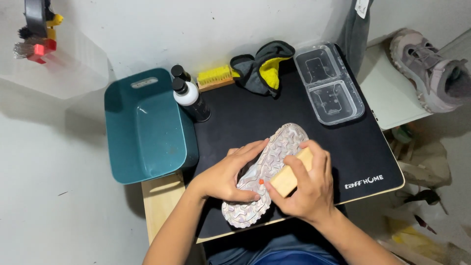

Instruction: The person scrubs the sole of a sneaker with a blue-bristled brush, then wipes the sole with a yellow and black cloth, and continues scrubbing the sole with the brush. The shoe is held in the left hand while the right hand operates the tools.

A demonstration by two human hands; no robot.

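Black mat across a small wooden table, pale wall and floor around. Shoe sole-up at the near centre of the mat, tread pale grey and wavy, toe toward the far right. Left hand closed around the shoe's left edge, fingers across the sole, thumb near the heel side. Right hand gripping a wooden-backed brush, block held flat against the sole near its right edge; bristles hidden beneath the block. Small orange spot on the sole just beside the brush's near end.

Teal plastic tub at the left, overhanging the table edge, touching the mat's left side. Two black-capped bottles, white and black, just beside the tub's far right corner. Yellow-bristled brush at the far edge, next to a grey and yellow cloth. Clear two-compartment container at the far right of the mat. Second shoe, greyish pink, upright on a white surface well apart to the far right. Red and yellow brush holder on the wall at far left.
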